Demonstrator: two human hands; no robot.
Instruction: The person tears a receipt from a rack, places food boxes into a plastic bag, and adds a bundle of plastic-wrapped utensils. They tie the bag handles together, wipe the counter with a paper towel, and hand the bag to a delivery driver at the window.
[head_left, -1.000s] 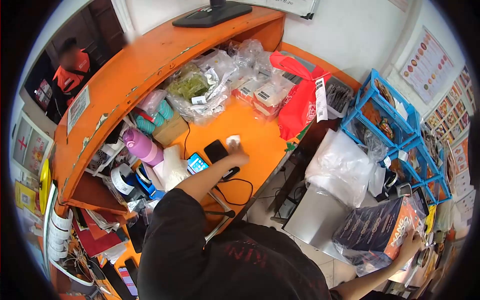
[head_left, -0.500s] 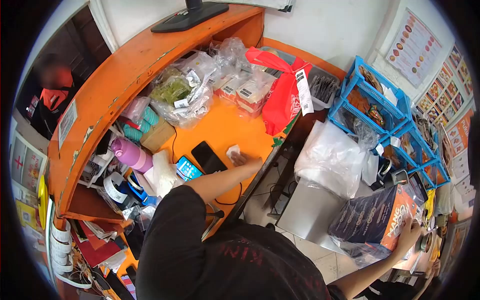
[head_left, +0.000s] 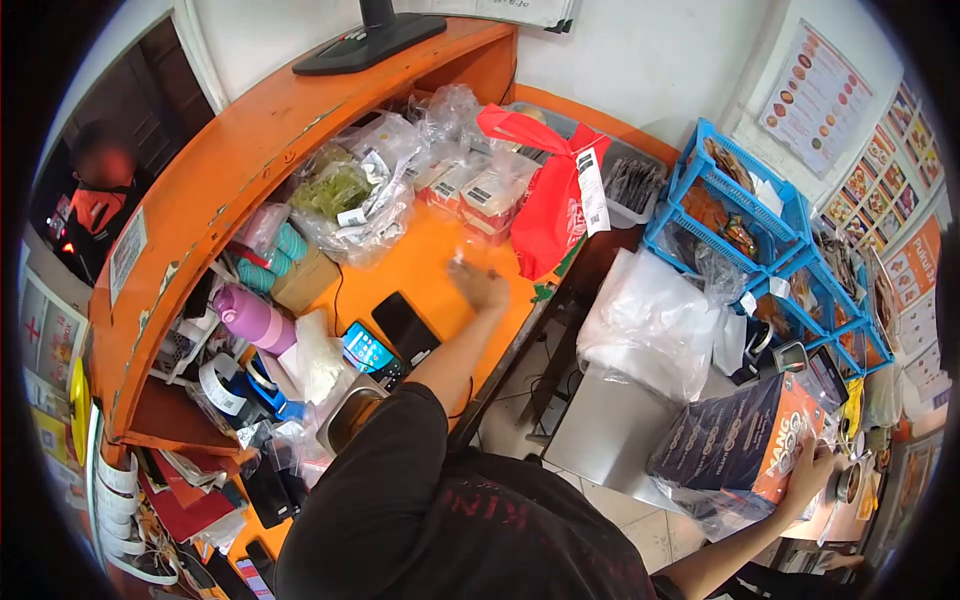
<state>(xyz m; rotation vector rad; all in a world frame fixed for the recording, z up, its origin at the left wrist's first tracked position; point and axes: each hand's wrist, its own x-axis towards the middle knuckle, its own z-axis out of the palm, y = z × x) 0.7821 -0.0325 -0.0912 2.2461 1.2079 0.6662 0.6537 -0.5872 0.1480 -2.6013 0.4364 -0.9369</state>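
My left hand (head_left: 482,286) is over the orange counter top (head_left: 445,230), past the phones and short of the red bag. It is blurred by motion; a bit of crumpled white tissue (head_left: 458,263) shows at its fingertips. My right hand (head_left: 808,474) grips the printed side of a dark blue and orange "Mango" box (head_left: 725,435), which is partly wrapped in clear plastic. That box sits on the metal table (head_left: 605,430). Near my left forearm lie a dark phone (head_left: 405,325) and a phone with a lit screen (head_left: 366,348).
Plastic-wrapped packages (head_left: 497,195) and a red bag (head_left: 545,195) stand at the counter's back. A purple bottle (head_left: 253,318) is at left. Blue baskets (head_left: 740,215) and a stack of clear plastic bags (head_left: 650,325) are at right. Another person (head_left: 100,205) stands beyond the counter.
My left hand has moved away from me across the counter, toward the packages, with the tissue. My right hand stays on the box. The view has shifted slightly.
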